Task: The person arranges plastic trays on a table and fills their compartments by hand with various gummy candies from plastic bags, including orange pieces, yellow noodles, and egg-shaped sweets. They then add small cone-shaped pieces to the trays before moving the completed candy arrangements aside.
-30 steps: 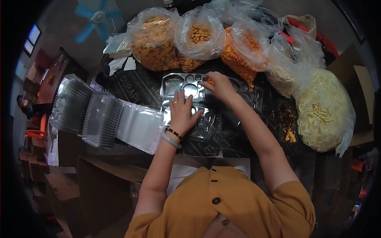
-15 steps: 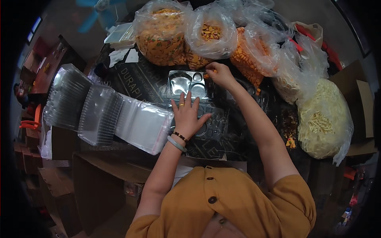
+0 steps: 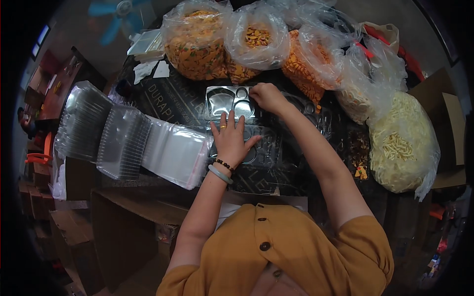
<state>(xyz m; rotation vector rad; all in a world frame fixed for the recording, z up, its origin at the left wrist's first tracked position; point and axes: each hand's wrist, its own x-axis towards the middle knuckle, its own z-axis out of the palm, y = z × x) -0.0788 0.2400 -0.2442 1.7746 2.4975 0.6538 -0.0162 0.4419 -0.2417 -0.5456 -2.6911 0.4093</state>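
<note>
My left hand (image 3: 230, 142) lies flat with its fingers spread, fingertips at the near edge of a shiny clear plastic tray (image 3: 220, 101) with moulded compartments. Beneath that palm is another clear moulded tray (image 3: 264, 148). At the first tray's upper right corner is my right hand (image 3: 268, 97), its fingers curled together and pointing left. Whatever those fingertips hold, if anything, is hidden. Behind the hands stand open bags of small pieces: a large orange-and-green bag (image 3: 195, 54), a yellow-brown one (image 3: 257, 37) and an orange one (image 3: 303, 69).
Clear plastic sleeves (image 3: 173, 150) and stacked clear trays (image 3: 123, 140) lie on the left. On the right are a bag of pale pieces (image 3: 402, 148) and a dark patch of small pieces (image 3: 359, 153). An open cardboard box (image 3: 133, 222) stands below the table edge.
My right hand has shifted slightly left and down; an orange piece seen at its fingertips before no longer shows. My left hand stays flat on the trays. The whole view has shifted a little.
</note>
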